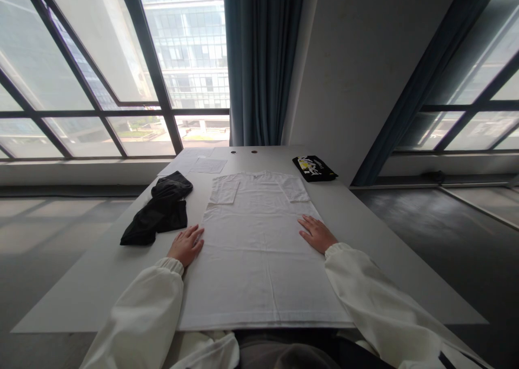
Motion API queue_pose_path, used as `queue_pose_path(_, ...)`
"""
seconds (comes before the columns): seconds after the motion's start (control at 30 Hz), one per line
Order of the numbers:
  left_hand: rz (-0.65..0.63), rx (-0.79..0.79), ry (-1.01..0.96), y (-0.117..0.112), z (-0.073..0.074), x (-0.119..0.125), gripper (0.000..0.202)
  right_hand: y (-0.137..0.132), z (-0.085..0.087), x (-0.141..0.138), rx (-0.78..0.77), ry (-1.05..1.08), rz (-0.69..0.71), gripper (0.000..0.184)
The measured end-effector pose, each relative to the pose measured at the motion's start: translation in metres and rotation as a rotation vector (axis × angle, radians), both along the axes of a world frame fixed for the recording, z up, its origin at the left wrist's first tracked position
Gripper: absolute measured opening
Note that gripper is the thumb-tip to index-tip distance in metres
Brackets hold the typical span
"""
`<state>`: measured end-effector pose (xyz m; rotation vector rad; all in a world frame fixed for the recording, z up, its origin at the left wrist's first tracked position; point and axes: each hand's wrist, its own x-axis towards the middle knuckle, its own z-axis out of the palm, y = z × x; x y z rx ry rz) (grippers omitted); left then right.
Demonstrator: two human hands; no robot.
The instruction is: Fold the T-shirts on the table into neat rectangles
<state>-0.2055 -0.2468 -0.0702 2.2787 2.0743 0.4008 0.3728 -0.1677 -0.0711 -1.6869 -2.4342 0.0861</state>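
A white T-shirt (259,250) lies spread on the table, its collar at the far end and its hem along the near edge. Both short sleeves are folded inward over the body. My left hand (186,244) rests on the shirt's left side edge, fingers stretched out and a little apart. On the right side edge lies my right hand (317,234), flat with its fingers spread. Neither hand holds anything. Light creases run down the middle of the cloth.
Crumpled black cloth (162,212) lies left of the shirt. A folded black item with white and yellow print (310,169) sits at the back right. Sheets of paper (208,165) lie at the back left of the white table (389,282). A blue curtain (263,60) hangs behind.
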Motion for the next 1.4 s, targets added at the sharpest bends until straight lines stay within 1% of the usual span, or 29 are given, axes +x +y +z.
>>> queue_pose_path(0.33,-0.009,-0.003,-0.003,0.0007,0.0001,-0.0002,0.057,-0.0002,0.0002,-0.0002,0.028,-0.001,0.011,0.058)
queue_pose_path(0.57,-0.021,-0.005,0.001,0.0001,0.0019,-0.0002,0.058,-0.0004,0.0007,-0.0006,0.009,-0.001,-0.002,0.058)
queue_pose_path(0.8,-0.004,0.000,-0.009,-0.0005,0.0034,0.0007,0.056,-0.0031,0.0056,-0.0045,-0.025,-0.015,-0.021,0.060)
queue_pose_path(1.1,-0.007,0.004,-0.011,-0.0020,0.0059,0.0020,0.056,-0.0030,0.0050,-0.0030,-0.018,-0.015,-0.016,0.060)
queue_pose_path(1.4,-0.017,0.003,-0.003,-0.0013,0.0043,0.0018,0.057,-0.0030,0.0056,-0.0038,-0.003,-0.010,-0.008,0.061)
